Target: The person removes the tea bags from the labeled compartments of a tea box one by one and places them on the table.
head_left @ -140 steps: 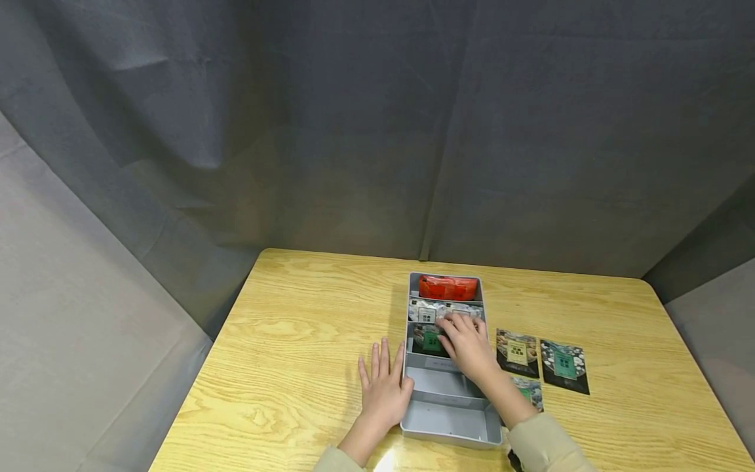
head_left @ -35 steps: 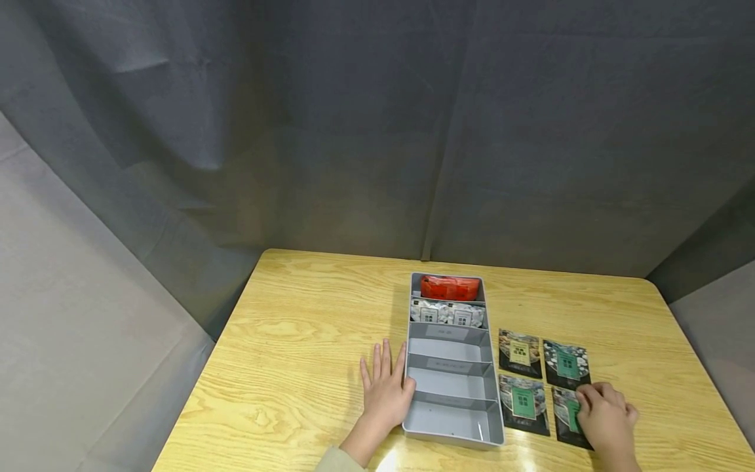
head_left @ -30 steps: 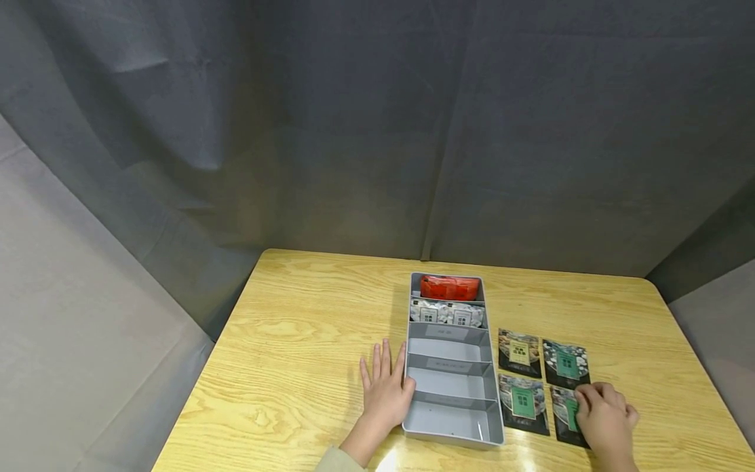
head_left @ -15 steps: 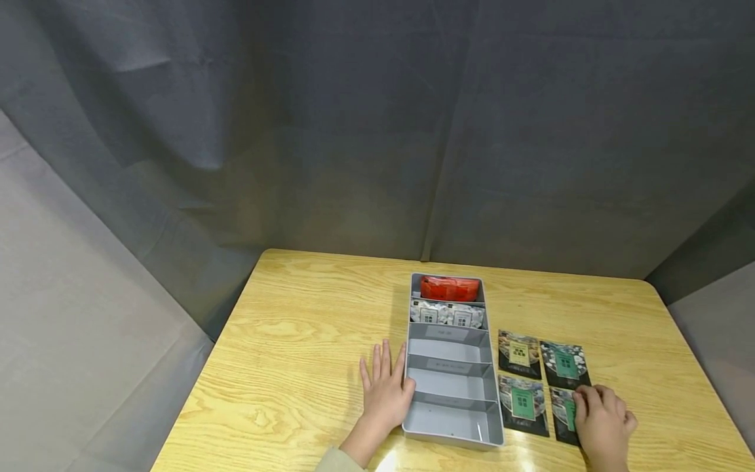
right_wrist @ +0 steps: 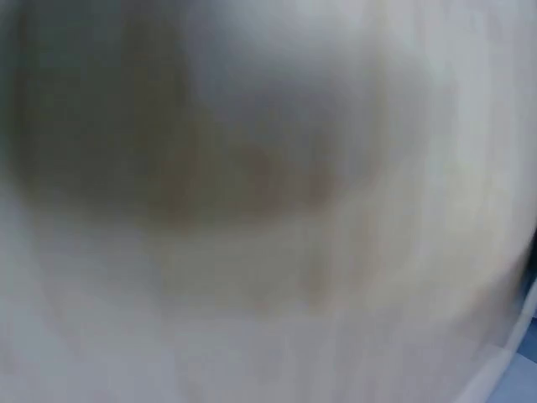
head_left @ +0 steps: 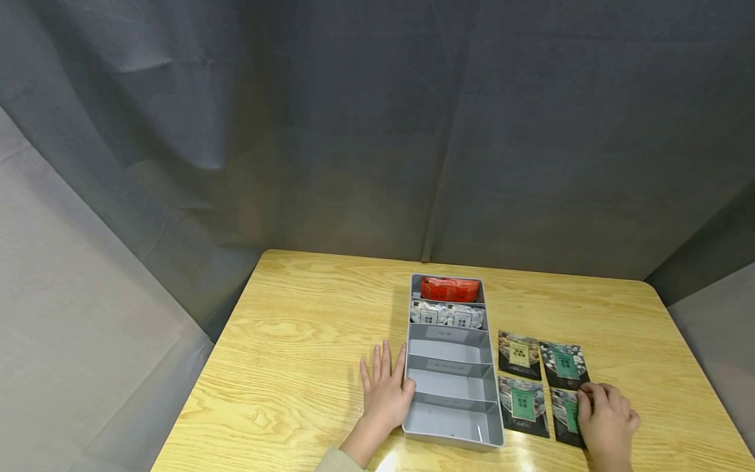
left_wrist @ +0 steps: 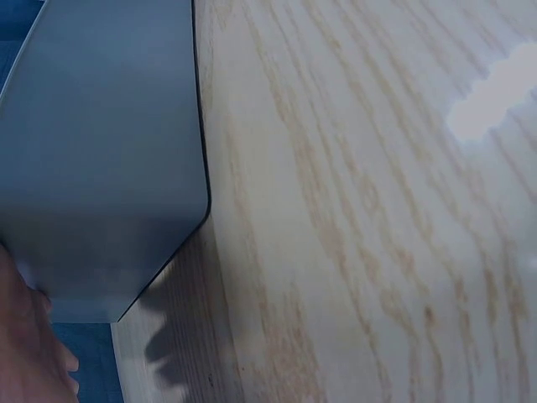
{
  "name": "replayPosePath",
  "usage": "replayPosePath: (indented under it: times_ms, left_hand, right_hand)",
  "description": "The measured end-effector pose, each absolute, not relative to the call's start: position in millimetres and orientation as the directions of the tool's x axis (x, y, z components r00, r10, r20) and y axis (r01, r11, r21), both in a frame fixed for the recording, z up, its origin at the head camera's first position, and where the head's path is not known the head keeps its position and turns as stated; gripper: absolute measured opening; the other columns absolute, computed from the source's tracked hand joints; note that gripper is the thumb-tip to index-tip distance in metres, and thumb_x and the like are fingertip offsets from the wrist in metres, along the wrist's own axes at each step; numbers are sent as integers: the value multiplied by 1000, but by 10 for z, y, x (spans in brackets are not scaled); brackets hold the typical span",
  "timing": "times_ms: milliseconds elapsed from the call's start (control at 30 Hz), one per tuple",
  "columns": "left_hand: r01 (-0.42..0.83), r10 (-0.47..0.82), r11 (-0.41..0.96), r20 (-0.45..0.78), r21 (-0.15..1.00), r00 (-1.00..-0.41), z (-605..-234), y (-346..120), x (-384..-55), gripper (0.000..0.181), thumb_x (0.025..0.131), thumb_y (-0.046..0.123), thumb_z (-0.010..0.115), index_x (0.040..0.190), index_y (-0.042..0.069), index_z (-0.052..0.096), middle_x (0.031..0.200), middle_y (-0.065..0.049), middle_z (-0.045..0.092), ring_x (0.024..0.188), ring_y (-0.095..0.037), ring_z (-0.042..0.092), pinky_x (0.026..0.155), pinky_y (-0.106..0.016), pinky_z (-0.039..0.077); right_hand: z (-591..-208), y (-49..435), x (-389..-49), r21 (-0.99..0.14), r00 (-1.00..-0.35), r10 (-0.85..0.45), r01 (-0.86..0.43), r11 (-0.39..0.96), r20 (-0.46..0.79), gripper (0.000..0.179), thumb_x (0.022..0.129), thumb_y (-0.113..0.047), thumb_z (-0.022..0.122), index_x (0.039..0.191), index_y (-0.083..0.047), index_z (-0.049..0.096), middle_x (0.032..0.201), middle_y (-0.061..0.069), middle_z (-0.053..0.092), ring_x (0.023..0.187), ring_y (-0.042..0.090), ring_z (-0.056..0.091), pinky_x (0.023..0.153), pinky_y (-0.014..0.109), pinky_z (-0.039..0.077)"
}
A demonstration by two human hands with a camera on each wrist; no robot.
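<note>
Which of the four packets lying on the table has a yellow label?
It's the far-left packet of the four, beside the gray box. Its label is yellow; the other three packets have green labels.

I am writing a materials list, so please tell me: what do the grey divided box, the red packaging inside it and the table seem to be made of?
Grey divided box: probably moulded plastic, satin; smooth walls, rounded corners.
Red packaging: likely plastic or foil film, glossy; it shows highlights.
Table: wood or wood-look laminate, shiny; grain and bright reflections show.
</note>
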State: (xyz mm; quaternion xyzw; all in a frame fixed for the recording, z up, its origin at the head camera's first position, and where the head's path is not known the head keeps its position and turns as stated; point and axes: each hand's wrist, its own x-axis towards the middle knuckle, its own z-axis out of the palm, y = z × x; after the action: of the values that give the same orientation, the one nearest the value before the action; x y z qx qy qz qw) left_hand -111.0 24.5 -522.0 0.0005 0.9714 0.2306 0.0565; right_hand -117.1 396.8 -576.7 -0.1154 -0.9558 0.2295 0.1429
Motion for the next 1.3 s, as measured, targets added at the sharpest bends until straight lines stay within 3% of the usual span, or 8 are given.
replayPosePath:
  times_ms: [233, 467, 567, 900, 1300]
  left_hand:
    - [-24, 25, 896, -105, 443, -994, -5231, 249, -1111, 59, 91, 30, 35, 147, 19, 22, 152, -15, 7, 139, -35, 1, 104, -61, -2]
    - [-26, 26, 891, -108, 454, -994, -5232, 251, -1117, 59, 91, 31, 35, 147, 19, 21, 152, -16, 7, 139, -35, 0, 104, -61, -2]
    - [-27, 26, 889, -110, 456, -994, -5227, 253, -1117, 59, 91, 31, 35, 147, 19, 21, 152, -15, 7, 139, -34, 0, 104, -61, -2]
    - [-29, 24, 893, -111, 450, -994, -5202, 247, -1107, 59, 91, 31, 36, 147, 19, 22, 152, -15, 7, 139, -34, 1, 105, -60, -2]
    - [-23, 27, 899, -109, 438, -994, -5199, 241, -1110, 59, 91, 31, 36, 147, 19, 21, 152, -16, 8, 139, -33, 1, 105, -60, -3]
  right_hand:
    - [-5367, 3860, -1232, -542, -917, 312, 134, 830, 250, 15, 89, -4, 50, 102, 3, 54, 109, 28, 45, 102, 47, 36, 85, 62, 17]
    - [-5078, 3558, -1268, -565, -867, 242, -54, 824, 436, 23, 84, 0, 56, 106, 6, 54, 105, 29, 49, 96, 48, 40, 79, 60, 20]
    - [-5044, 3391, -1247, -546, -869, 192, -102, 832, 455, 27, 84, -3, 57, 109, 5, 53, 105, 28, 49, 95, 46, 41, 76, 59, 23]
    - [-5065, 2867, -1185, -458, -953, 35, -113, 882, 302, 42, 90, -21, 55, 125, -1, 46, 118, 25, 47, 108, 43, 40, 87, 61, 25]
    - [-5101, 2623, -1266, -345, -986, -89, -132, 929, 139, 63, 88, -31, 55, 140, -3, 31, 138, 22, 33, 124, 43, 29, 97, 62, 18]
